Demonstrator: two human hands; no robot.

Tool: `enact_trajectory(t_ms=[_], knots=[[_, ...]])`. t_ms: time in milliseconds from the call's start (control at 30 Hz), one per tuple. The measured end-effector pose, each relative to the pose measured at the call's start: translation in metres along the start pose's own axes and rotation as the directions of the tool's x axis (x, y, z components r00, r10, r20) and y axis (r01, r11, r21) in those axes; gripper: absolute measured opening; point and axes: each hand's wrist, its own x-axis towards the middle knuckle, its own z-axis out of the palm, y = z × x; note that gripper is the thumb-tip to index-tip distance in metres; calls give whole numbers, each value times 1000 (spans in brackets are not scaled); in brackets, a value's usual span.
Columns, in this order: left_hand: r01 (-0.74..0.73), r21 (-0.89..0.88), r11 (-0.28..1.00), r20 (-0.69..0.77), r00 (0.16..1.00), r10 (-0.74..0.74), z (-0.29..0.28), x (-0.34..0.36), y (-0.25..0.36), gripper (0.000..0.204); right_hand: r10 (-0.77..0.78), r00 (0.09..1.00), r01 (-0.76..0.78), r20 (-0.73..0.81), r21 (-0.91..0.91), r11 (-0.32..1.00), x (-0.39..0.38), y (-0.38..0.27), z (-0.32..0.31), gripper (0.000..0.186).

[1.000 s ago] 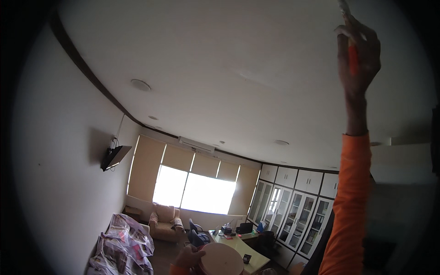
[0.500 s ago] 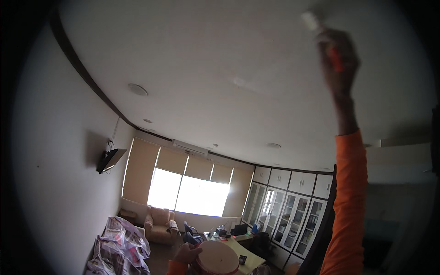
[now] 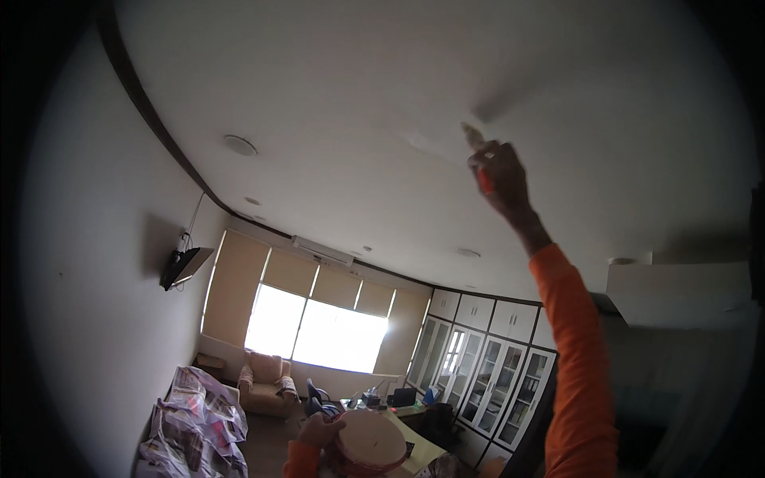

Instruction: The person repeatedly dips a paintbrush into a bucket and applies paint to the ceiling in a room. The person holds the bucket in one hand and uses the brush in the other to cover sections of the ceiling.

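Raised toward the white ceiling (image 3: 335, 72), my right hand (image 3: 502, 177) is closed round a paintbrush (image 3: 472, 135) whose orange handle shows between the fingers. The pale bristles are at or close to the ceiling; whether they touch cannot be made out. A faint glossy patch shows on the ceiling just left of the brush. Low in the picture, my left hand (image 3: 319, 430) grips the left side of a round red bucket (image 3: 344, 462). A smooth cream-white surface fills its top.
Below stand a desk (image 3: 430, 452) with office things on it, an armchair (image 3: 265, 390) and furniture under printed sheeting (image 3: 195, 426). Glass-fronted cabinets (image 3: 486, 374) line the far right. A screen (image 3: 187, 267) hangs on the left wall, and a round fitting (image 3: 240, 145) sits in the ceiling.
My right hand has swept the paintbrush left and down in the picture, toward the glossy patch. The left hand still holds the bucket, and the view has shifted slightly.
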Motion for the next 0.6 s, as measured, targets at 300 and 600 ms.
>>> enact_trajectory(t_ms=[300, 600], knots=[[32, 33, 999, 5, 999, -32, 1, 1, -3, 49, 8, 862, -158, -507, -254, 954, 31, 32, -54, 25], [9, -71, 997, 49, 999, -6, 10, 31, -51, 35, 103, 992, -95, 71, -106, 990, -26, -35, 101, 35]])
